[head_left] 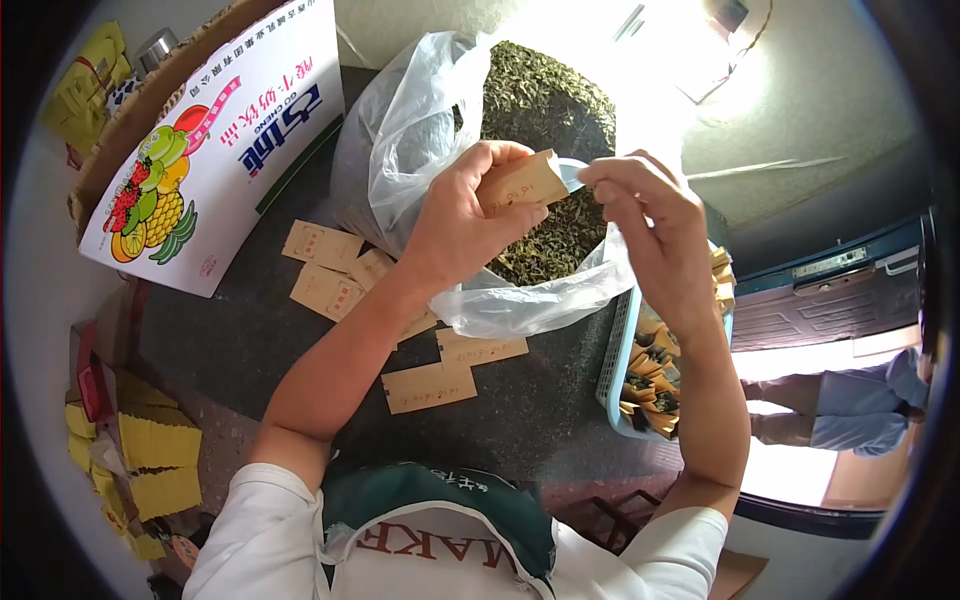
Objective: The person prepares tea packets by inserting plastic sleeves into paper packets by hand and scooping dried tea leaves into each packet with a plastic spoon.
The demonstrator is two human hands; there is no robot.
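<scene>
My left hand [470,200] grips a small brown kraft paper packet [522,184], its mouth tipped toward the right. My right hand [650,205] pinches a small pale plastic scoop [571,172], whose bowl meets the packet's mouth. What lies in the scoop is hidden. Both hands are above a clear plastic bag [400,130] of dried green leaves [545,100], which looks like loose tea. Flat packets [430,388] with printed marks lie on the dark table [540,410] below my left forearm, and several more [325,290] are scattered to its left.
A blue plastic basket [607,385] of filled packets stands at the right beside my right forearm. A white printed carton [215,150] rises at the left. Yellow packs [160,450] are stacked at the lower left. A person in blue [860,405] is near the doorway.
</scene>
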